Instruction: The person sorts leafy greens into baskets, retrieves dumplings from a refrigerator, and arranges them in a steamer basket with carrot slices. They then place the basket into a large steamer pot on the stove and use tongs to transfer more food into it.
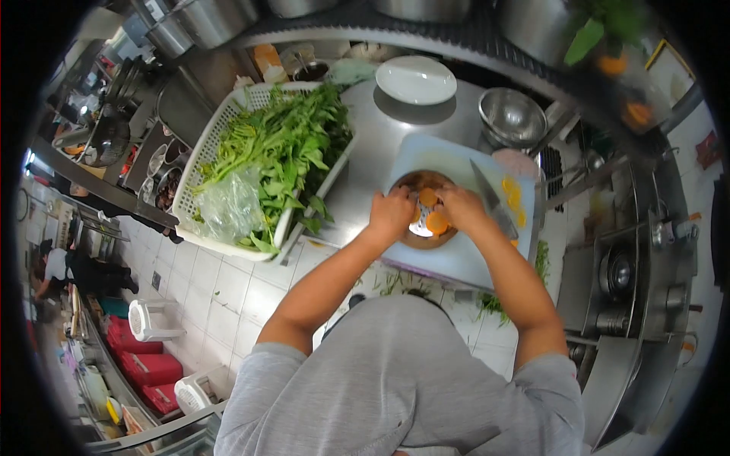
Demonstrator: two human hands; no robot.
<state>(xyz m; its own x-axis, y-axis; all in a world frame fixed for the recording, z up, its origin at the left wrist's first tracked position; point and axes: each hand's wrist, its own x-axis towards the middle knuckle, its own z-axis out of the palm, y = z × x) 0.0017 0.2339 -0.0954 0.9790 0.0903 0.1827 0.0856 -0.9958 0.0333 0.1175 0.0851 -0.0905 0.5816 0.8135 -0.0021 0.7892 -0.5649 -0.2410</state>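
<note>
A round brown bowl or board (pixel 426 241) rests on the pale blue cutting board (pixel 414 156). Within its outline are round orange slices (pixel 436 223), perhaps carrot, and a shiny metallic piece (pixel 416 227). My left hand (pixel 391 213) is closed at the left side of it, fingers curled inward. On the opposite side, my right hand (pixel 464 207) is closed too, its fingertips close to the orange slices. What either hand pinches is hidden by the fingers. A large knife (pixel 490 195) lies right of my right hand, beside yellow-orange pieces (pixel 513 201).
A white basket (pixel 199 171) of leafy greens (pixel 293 144) and a clear plastic bag (pixel 232 204) sits left. Behind are a white oval plate (pixel 416 80) and metal bowl (pixel 512 114). An overhead shelf carries pots (pixel 217 23). A person (pixel 84 270) works far left.
</note>
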